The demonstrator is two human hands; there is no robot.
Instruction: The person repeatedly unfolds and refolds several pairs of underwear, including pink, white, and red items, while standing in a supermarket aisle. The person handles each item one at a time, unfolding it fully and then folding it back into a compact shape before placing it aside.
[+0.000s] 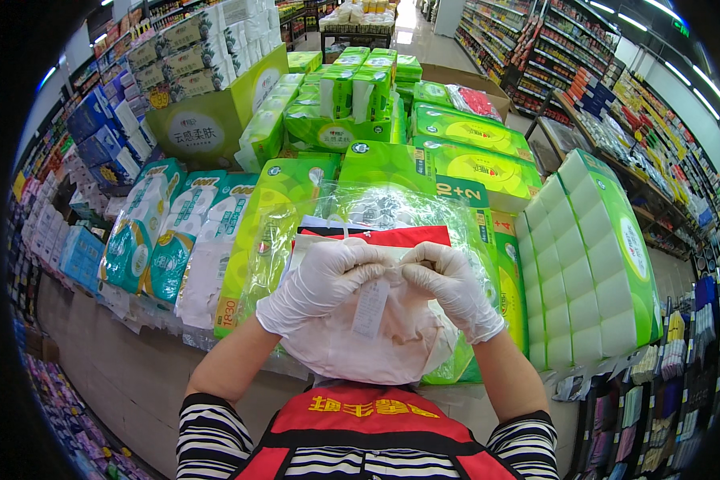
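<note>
My left hand (pixel 330 282), in a white glove, pinches the upper edge of a pale pink fabric garment (pixel 336 342), possibly underwear. My right hand (pixel 453 285), gloved alike, grips the same edge a short way to the right. Between the hands hangs a white care label (pixel 371 307) with small print. Just beyond them lie a red garment (pixel 420 236) with a small bow and a strip of dark fabric (pixel 321 230). A white plastic loop (pixel 338 219) sticks up at the left. Underneath, a clear plastic bag (pixel 276 240) spreads over green tissue packs (pixel 390 159).
A tall tissue bale (pixel 588 258) stands at the right. Teal toilet-roll packs (pixel 132 228) lean at the left, with a cardboard display box (pixel 207 114) behind. Farther back, a red item in plastic (pixel 477 102) rests on green packs. Stocked shelves (pixel 561 60) line the aisles.
</note>
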